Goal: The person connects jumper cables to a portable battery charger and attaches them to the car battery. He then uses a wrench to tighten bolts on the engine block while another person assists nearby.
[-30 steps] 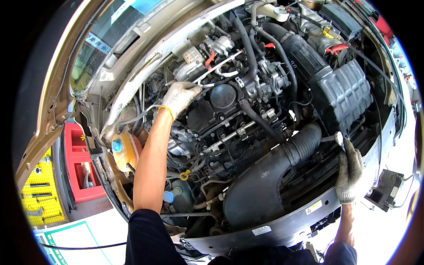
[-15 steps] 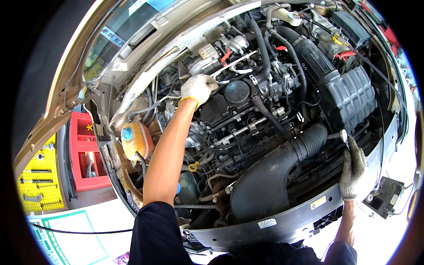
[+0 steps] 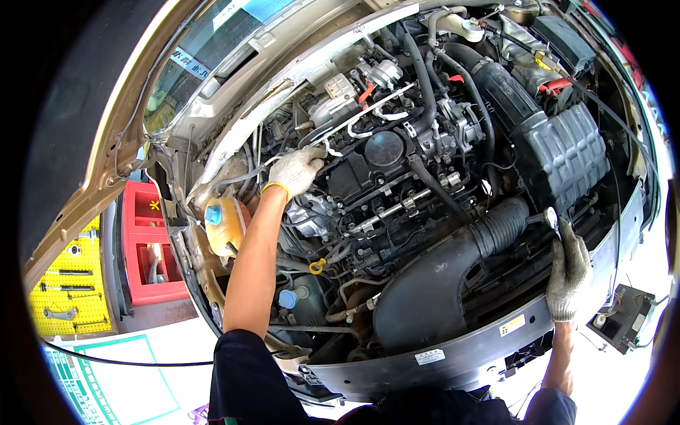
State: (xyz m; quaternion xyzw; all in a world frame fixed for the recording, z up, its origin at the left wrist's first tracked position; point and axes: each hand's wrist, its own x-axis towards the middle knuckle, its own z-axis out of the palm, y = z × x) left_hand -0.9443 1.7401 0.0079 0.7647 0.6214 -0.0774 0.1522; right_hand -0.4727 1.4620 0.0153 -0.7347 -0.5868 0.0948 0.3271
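Note:
My left hand [image 3: 296,174], in a white knit glove with a yellow cuff, is over the left side of the engine [image 3: 347,177], beside the black engine cover [image 3: 384,150]. Its fingers are drawn together; whatever they hold is hidden. A slim pale part [image 3: 332,149] shows at the fingertips, and I cannot tell whether it is held. My right hand [image 3: 569,276], in a greyer, soiled glove, is closed along the handle of a ratchet wrench [image 3: 551,217]. The wrench's round metal head sticks out above the fingers, near the ribbed intake hose [image 3: 501,225].
The orange coolant tank [image 3: 225,225] with a blue cap is left of my forearm. A wide black intake duct [image 3: 421,297] runs behind the front crossmember [image 3: 460,347]. Right stands a grey ribbed air-filter box [image 3: 567,159]. A red tray [image 3: 150,273] and yellow tool board [image 3: 71,283] lie outside the car.
My left hand has moved left and toward me, away from the engine cover's far edge. The right hand stays with the ratchet wrench. The whole view has shifted slightly.

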